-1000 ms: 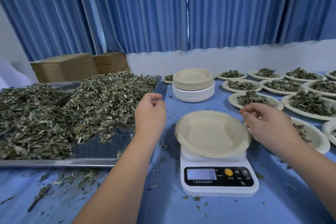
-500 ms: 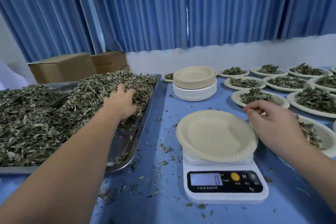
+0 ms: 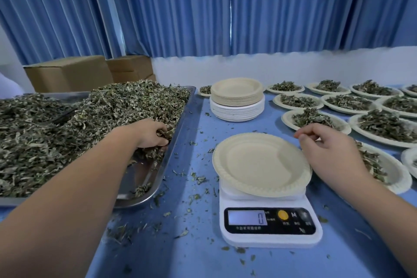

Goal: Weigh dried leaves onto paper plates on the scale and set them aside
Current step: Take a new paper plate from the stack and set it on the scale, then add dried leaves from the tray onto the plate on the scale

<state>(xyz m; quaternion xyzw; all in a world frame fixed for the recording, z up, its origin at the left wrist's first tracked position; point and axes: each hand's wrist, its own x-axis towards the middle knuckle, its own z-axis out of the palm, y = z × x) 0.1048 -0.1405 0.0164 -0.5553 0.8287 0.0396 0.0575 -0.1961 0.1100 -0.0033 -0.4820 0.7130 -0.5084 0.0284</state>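
Leaves (image 3: 90,124), dried and heaped, fill the metal tray (image 3: 144,171) at my left on the blue surface (image 3: 191,221). My left hand (image 3: 151,133) is sunk in the heap's near edge, its fingers (image 3: 163,134) curled round a clump. A bare paper plate (image 3: 259,165) sits on the white scale (image 3: 268,225), whose display reads 0. My right hand (image 3: 327,153) hangs at the plate's far right rim, fingers loosely curled and holding nothing; I cannot tell whether they touch it. Behind stands a stack of plates (image 3: 237,99); to the right lie filled plates (image 3: 383,124).
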